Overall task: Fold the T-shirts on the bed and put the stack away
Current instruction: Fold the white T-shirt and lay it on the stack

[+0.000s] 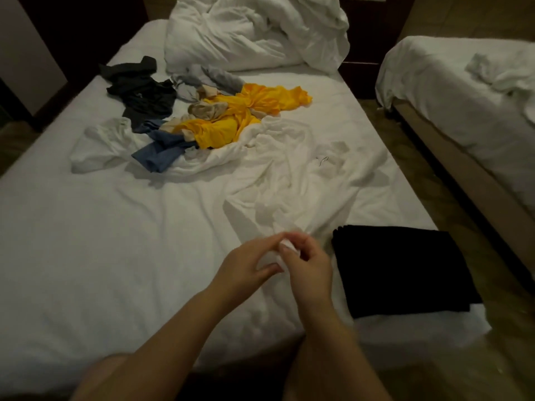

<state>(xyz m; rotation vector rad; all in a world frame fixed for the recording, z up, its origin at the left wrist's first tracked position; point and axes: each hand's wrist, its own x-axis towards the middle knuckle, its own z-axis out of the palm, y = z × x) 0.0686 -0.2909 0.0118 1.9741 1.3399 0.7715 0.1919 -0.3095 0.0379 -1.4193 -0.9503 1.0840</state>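
A crumpled white T-shirt lies stretched across the middle of the bed. My left hand and my right hand meet at its near end, both pinching a bunched bit of the white cloth. A folded black T-shirt lies flat at the bed's near right corner, just right of my right hand. Further back sits a loose pile: a yellow shirt, a blue garment, a black garment, a grey one, a beige one and another white one.
A rumpled white duvet is heaped at the head of the bed. A second bed with white sheets stands to the right, with a strip of floor between. Dark furniture stands at the far left.
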